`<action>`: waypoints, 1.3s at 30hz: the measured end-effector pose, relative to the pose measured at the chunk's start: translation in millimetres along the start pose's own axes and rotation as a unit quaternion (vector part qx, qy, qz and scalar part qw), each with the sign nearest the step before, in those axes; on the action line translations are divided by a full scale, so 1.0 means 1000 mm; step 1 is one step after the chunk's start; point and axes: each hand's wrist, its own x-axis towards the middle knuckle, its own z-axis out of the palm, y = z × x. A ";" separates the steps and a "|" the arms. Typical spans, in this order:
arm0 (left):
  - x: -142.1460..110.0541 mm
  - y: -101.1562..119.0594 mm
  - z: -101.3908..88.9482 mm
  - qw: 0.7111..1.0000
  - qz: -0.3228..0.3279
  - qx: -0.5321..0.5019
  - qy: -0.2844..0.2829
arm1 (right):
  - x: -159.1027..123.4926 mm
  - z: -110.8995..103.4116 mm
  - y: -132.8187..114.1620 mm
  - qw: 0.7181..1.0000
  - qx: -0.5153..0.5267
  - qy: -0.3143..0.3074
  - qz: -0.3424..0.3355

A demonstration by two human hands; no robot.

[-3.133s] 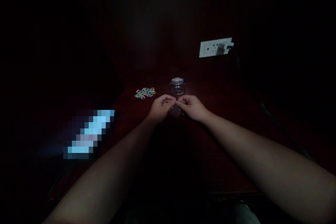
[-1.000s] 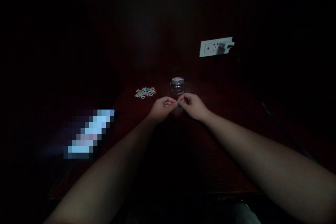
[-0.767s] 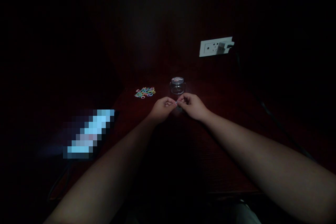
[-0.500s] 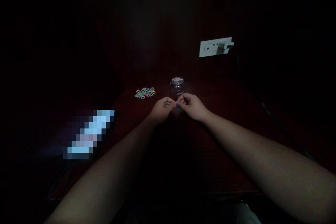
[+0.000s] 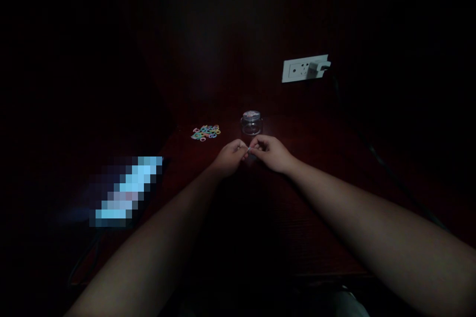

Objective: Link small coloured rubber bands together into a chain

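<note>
My left hand (image 5: 230,156) and my right hand (image 5: 271,152) meet fingertip to fingertip over the dark red table. Both are pinched closed on a tiny pale hair tie (image 5: 249,149), which the fingers mostly cover. Just beyond them stands a small clear jar (image 5: 252,125) with a patterned lid. To the left of the jar lies a loose pile of colourful hair ties (image 5: 206,132), in pink, yellow, green and purple.
A lit phone (image 5: 130,190), blurred out, is at the left beside my forearm, with a cable below it. On the back wall a white socket plate (image 5: 305,69) holds a plugged-in charger. A dark cable (image 5: 379,158) runs down the right side. The surroundings are very dark.
Both hands have shifted slightly, still pinched together, and less of the small pale piece shows between the fingertips. The jar and the pile stay in place.
</note>
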 end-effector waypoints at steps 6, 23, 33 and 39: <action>-0.001 0.003 0.001 1.000 -0.002 -0.013 0.002 | 0.001 -0.001 0.000 1.000 -0.004 0.024 0.019; -0.002 0.007 0.002 0.998 -0.024 -0.050 0.008 | 0.000 0.000 -0.002 0.999 0.010 0.029 0.033; -0.001 0.008 0.003 0.998 -0.010 -0.047 0.033 | 0.000 -0.001 -0.001 1.000 -0.001 0.018 0.025; -0.002 0.009 0.004 0.997 -0.003 -0.070 0.037 | -0.001 0.000 -0.004 0.999 0.004 0.014 0.028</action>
